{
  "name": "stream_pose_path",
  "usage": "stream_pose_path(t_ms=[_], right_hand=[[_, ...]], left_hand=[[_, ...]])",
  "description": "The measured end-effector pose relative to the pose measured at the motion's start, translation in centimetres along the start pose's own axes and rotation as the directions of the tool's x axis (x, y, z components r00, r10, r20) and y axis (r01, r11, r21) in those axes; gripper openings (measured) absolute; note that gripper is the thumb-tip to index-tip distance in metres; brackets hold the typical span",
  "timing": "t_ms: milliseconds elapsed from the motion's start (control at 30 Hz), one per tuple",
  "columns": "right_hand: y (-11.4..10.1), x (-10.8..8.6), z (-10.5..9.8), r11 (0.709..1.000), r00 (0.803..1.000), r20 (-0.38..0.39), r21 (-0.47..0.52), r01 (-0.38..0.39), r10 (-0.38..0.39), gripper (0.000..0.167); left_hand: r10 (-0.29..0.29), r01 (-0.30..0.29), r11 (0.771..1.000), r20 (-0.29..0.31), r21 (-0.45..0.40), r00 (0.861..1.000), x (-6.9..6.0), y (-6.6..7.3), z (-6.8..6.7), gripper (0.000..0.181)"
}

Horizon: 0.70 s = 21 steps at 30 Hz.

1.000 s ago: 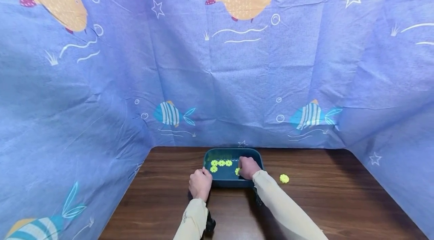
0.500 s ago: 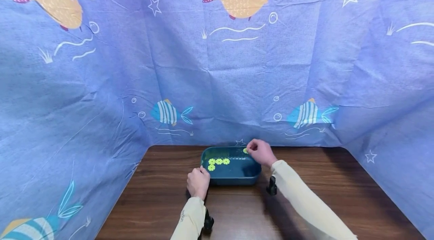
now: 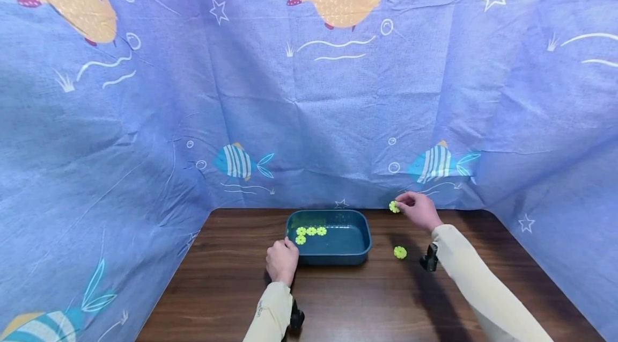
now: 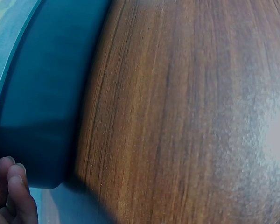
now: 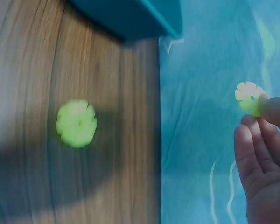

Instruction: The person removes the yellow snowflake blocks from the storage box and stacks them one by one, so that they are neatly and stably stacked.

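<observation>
A dark teal rectangular tray (image 3: 333,260) stands near the table's far edge. My left hand (image 3: 282,260) grips its near-left corner; the left wrist view shows curled fingertips (image 4: 18,179) by the tray's outer wall (image 4: 42,93). My right hand (image 3: 419,210) is raised to the right of the tray. Between thumb and fingers it pinches a yellow-green flower-shaped disc (image 3: 394,206), seen notched in the right wrist view (image 5: 248,97). Inside the tray, at its left, several like flower discs (image 3: 311,231) lie in an L. Another flower disc (image 3: 399,252) lies on the table below the right hand.
The brown wood-grain table (image 3: 347,304) ends at a blue cloth curtain (image 3: 338,116) with printed fish, which hangs behind and at both sides. A black wrist camera (image 3: 429,257) sits under the right sleeve, another black camera (image 3: 296,317) by the left.
My right hand has lifted a flower disc up from inside the tray and carried it right, past the tray's rim. The left hand stays at the corner.
</observation>
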State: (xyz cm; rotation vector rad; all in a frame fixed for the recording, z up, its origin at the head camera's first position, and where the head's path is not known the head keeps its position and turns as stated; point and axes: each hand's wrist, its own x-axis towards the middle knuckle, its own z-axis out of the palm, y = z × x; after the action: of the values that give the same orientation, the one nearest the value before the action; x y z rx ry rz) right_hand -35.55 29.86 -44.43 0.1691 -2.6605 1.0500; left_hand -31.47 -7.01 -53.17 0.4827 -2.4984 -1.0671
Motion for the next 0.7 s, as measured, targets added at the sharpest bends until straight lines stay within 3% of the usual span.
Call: stream_pose_path(t_ms=[133, 333, 433, 700], right_hand=[[1.7, -1.0, -0.4, 0.998, 0.987, 0.148, 0.014, -0.062, 0.059, 0.012], [3.8, -2.9, 0.5, 0.994, 0.930, 0.358, 0.036, -0.106, 0.087, 0.008], [4.4, -3.6, 1.0, 0.986, 0.910, 0.398, 0.065, -0.156, 0.118, 0.007], [4.6, -4.0, 1.5, 0.974, 0.892, 0.438, 0.126, -0.186, 0.114, 0.010]], left_hand=[[0.008, -0.008, 1.000, 0.007, 0.007, 1.000, 0.0, -0.2, 0.2, 0.040], [0.012, -0.012, 1.000, 0.019, 0.009, 1.000, 0.0, -0.3, 0.1, 0.041], [0.004, -0.004, 1.000, 0.024, 0.005, 1.000, 0.0, -0.3, 0.1, 0.041], [-0.008, 0.008, 1.000, 0.022, 0.000, 1.000, -0.2, 0.0, 0.1, 0.040]])
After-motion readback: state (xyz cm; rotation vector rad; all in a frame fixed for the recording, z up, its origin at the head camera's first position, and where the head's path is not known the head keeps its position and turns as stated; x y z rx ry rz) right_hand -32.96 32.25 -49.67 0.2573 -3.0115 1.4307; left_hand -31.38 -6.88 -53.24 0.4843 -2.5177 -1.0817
